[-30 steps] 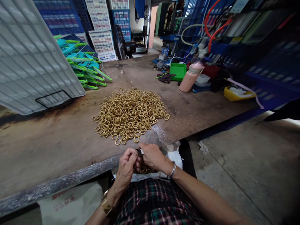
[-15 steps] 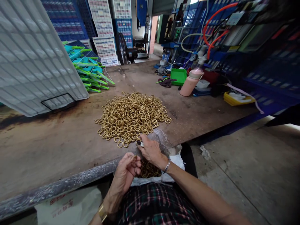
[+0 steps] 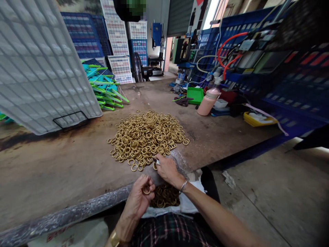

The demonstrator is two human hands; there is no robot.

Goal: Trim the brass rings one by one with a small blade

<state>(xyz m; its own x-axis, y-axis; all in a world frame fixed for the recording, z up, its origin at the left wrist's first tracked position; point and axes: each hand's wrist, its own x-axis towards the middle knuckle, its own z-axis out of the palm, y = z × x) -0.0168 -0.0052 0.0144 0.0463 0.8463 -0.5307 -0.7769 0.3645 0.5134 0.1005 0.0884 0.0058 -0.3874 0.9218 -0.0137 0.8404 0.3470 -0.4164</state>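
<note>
Bench (image 3: 64,164) ran across the whole view, brown top, worn and stained. White crate (image 3: 51,68) stood tilted on its left side, with green-and-blue plastic pieces (image 3: 110,94) piled just behind it. Gold-coloured ring heap (image 3: 150,133) sat mid-bench, spread loose, a few strays at its near edge. White sack (image 3: 196,193) lay at the person's lap below the bench edge, more rings (image 3: 164,199) inside, darker in shadow. Pink bottle (image 3: 207,104) was on the far right part of the bench, beside a green tray (image 3: 195,95). Left hand (image 3: 138,193): over the sack's left side, fingers curled, pinching a single ring (image 3: 146,193). Right hand (image 3: 168,168): at the heap's near edge, fingers closed on a small dark-and-white item (image 3: 157,162), mostly hidden; couldn't tell if it touched a ring.
</note>
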